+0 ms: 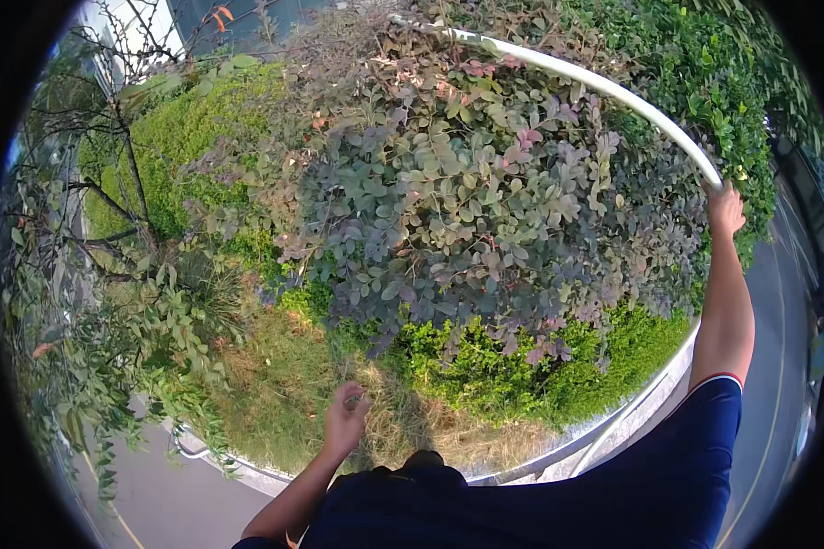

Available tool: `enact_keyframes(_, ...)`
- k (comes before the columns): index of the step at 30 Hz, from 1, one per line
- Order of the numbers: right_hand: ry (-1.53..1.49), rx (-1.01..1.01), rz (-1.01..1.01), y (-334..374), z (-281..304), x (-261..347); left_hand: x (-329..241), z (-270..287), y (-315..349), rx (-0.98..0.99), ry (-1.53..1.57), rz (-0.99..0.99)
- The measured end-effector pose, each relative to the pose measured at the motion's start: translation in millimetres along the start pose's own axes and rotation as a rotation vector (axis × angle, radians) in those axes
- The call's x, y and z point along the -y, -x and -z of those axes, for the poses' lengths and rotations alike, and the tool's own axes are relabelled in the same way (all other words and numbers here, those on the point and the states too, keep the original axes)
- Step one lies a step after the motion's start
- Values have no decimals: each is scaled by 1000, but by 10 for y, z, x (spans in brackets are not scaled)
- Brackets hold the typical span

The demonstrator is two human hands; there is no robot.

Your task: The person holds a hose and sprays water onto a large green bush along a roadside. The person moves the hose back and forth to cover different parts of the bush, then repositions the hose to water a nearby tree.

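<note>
My right hand (pixel 727 212), at the end of a stretched-out arm on the right, is closed round the end of a white hose or flexible pipe (pixel 604 84). From there the white length arcs up and left over the bushes, and its far end fades among the leaves. A large shrub with purple-green leaves (pixel 467 192) fills the middle, below the arc. My left hand (pixel 344 419) hovers low in front of me over dry grass (pixel 375 403). Its fingers curve loosely, with a gap to the thumb, and I see nothing held.
Bright green low hedge (pixel 522 375) grows under the shrub. A pale kerb (pixel 613 430) curves round the planted bed. Grey road (pixel 760 366) lies to the right, and paving (pixel 178 494) at lower left. A thin bare-branched tree (pixel 128 174) stands on the left.
</note>
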State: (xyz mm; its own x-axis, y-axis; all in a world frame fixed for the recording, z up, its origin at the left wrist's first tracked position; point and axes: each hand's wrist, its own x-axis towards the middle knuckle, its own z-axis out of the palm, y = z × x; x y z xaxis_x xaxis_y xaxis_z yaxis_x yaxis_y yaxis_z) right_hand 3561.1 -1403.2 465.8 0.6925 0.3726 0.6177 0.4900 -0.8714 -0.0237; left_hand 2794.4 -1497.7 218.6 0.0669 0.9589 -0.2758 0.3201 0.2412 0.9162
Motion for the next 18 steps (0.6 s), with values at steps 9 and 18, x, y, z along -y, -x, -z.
enact_keyframes(9,-183,87,-141,2120,-1802,-526,3346,2222,3515,-699,-280,1474)
enact_keyframes(18,879,1332,297,5945,-1592,-1144,3372,940,4909,-335,-40,1582)
